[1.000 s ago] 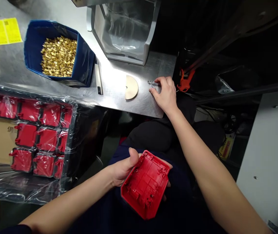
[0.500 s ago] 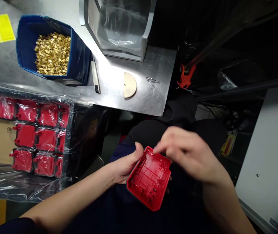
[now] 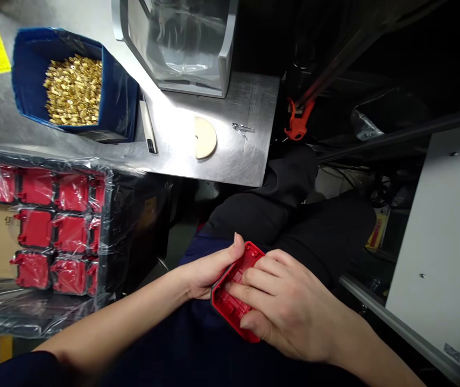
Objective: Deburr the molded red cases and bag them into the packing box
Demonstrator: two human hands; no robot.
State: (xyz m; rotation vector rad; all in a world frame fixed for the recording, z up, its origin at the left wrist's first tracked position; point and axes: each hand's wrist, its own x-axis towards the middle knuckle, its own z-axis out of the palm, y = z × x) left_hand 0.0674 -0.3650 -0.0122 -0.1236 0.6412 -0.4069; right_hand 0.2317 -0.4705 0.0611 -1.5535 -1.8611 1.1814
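My left hand grips a red plastic housing from the left, thumb on its top edge, over my lap. My right hand lies across the housing's open face, fingers curled over it and covering most of it. On the steel table above lie small metal tweezers and a round beige disc, both apart from my hands.
A blue bin of small brass parts stands at the back left. A plastic-wrapped box of red housings sits left of my lap. A clear-fronted machine guard stands behind the disc. An orange clamp hangs right of the table.
My right hand left the tweezers on the table, came down to my lap and closed over the red housing. My left hand tilted the housing and kept hold of it.
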